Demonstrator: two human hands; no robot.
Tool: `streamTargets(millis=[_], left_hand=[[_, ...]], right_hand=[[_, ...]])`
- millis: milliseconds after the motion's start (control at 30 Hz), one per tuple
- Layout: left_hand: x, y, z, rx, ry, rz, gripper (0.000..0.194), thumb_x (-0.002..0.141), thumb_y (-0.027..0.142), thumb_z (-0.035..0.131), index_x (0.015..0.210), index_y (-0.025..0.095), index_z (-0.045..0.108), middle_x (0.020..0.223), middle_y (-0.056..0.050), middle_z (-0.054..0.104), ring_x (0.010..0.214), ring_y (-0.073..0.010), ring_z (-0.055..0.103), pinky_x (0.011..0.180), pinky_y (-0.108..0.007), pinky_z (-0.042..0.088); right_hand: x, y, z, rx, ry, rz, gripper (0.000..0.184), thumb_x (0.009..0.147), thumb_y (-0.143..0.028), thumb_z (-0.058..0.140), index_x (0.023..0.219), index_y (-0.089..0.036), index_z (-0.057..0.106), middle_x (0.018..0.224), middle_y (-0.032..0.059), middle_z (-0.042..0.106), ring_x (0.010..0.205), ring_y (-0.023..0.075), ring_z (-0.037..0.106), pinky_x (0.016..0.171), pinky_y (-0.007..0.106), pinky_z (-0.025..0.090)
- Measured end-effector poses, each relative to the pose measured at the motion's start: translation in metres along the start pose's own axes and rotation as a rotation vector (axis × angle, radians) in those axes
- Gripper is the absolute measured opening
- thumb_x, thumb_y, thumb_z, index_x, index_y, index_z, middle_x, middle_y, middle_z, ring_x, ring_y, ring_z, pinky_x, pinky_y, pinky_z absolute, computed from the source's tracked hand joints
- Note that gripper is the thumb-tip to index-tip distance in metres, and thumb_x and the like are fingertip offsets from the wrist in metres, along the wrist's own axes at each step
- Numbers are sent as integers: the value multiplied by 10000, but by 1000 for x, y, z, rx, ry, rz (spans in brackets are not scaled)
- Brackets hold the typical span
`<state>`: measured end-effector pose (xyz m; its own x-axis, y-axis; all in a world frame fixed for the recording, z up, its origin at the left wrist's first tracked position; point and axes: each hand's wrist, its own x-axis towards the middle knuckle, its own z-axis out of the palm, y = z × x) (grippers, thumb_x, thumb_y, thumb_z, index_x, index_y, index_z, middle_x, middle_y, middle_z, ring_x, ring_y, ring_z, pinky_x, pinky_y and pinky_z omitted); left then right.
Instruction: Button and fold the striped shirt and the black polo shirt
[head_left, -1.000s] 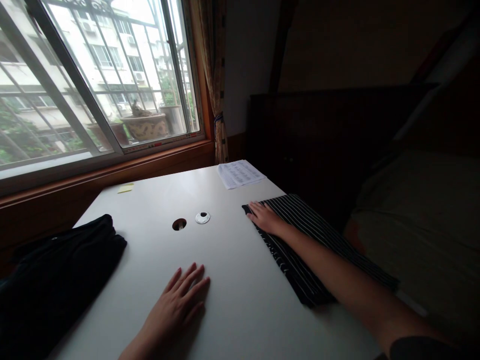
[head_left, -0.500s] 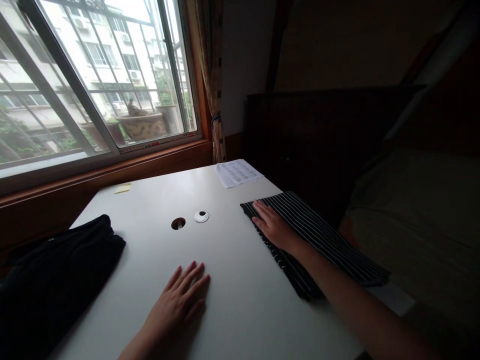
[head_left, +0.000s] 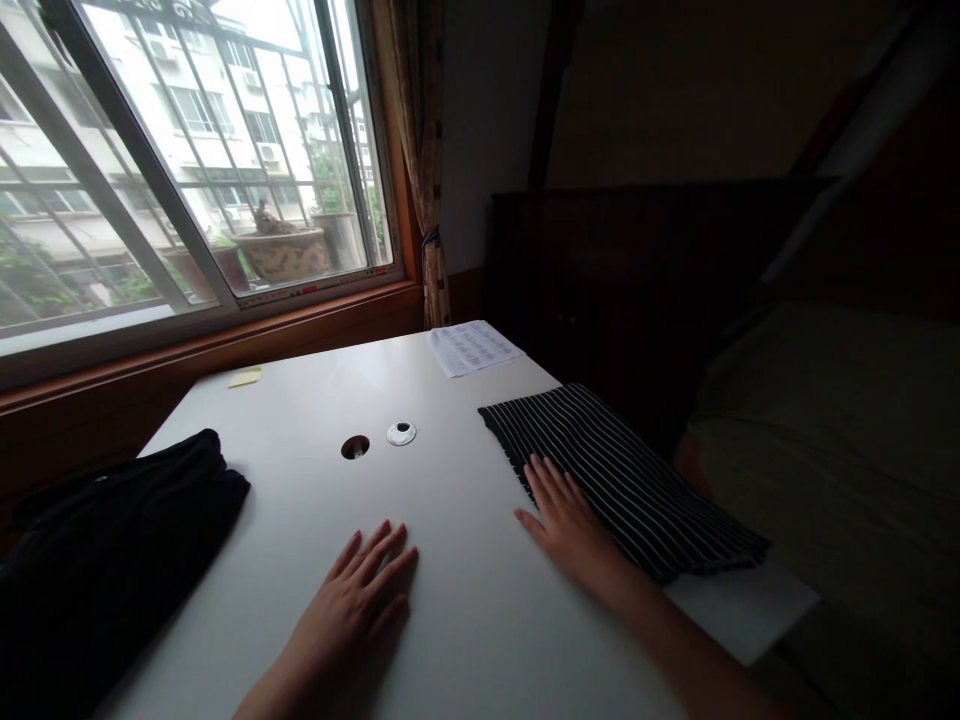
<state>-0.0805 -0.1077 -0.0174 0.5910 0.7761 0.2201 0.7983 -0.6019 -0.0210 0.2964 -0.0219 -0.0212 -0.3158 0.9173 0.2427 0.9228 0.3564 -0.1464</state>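
Note:
A black cloth with thin white stripes [head_left: 622,450], perhaps a folded garment, lies flat along the right side of the white table [head_left: 450,640]. Over its near left edge rests my right hand [head_left: 566,525], open, fingers stretched out on the cloth and the thumb apart from them. My left hand [head_left: 356,590] lies palm down on the bare tabletop, fingers spread, holding nothing. Further left sits a dark garment [head_left: 142,530], bunched in a heap, its nearer part cut off by the picture's edge.
Toward the far edge are printed papers [head_left: 476,347] and a yellow sticky note [head_left: 244,377]. A round cable hole [head_left: 355,447] opens mid-table, with its white cover [head_left: 401,433] lying beside it. Behind stands a window [head_left: 247,160] with a tied curtain [head_left: 431,200].
My right hand has slid from the striped cloth's far left corner toward me along its left edge. The cloth's near end has shifted inward, baring the table corner. My left hand has stayed put.

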Motion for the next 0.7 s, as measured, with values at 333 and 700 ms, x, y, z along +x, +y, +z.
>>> streamTargets(millis=[333,700], left_hand=[[1,0,0,-22,5,1,585,1034,437,461,1579,361,260,1621,6,346,1488,-238,334,1230,-472,296],[1,0,-1,-9,18,11,591,1028,438,477,1577,358,271,1619,0,347,1484,-241,344,1226,-471,305]], right_hand=[[18,0,-39,321,-118,-40,673,1012,-602,325,1571,-228,339,1654,78,258,1514,236,263,1217,441,299],[81,113,-15,-83,-109,198,701,1000,-574,308,1544,-138,383,1653,135,244,1533,325,171,1225,553,172]])
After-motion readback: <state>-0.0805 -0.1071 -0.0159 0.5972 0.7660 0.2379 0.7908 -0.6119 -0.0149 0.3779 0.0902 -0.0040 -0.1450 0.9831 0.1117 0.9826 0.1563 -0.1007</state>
